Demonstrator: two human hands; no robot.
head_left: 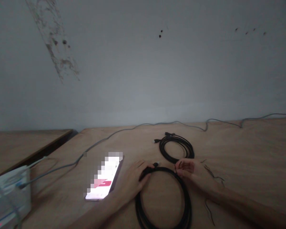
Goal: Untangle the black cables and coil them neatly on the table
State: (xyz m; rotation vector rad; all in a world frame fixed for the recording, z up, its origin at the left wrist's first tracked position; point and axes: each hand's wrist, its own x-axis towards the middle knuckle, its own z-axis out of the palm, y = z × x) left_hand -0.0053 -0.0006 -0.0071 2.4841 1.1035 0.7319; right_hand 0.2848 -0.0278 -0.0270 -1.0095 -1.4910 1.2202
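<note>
Me on the near black cable coil (187,203) — left hand (131,182): fingers together, curled over its top | right hand (189,168): fingertips pinched on the cable | second coil (160,147) just beyond, on the plywood table (252,149) | lit smartphone (102,178) beside left hand

A plain indoor workroom; plywood table (252,149) (unfinished) against a scuffed, stained wall (143,70).
</note>
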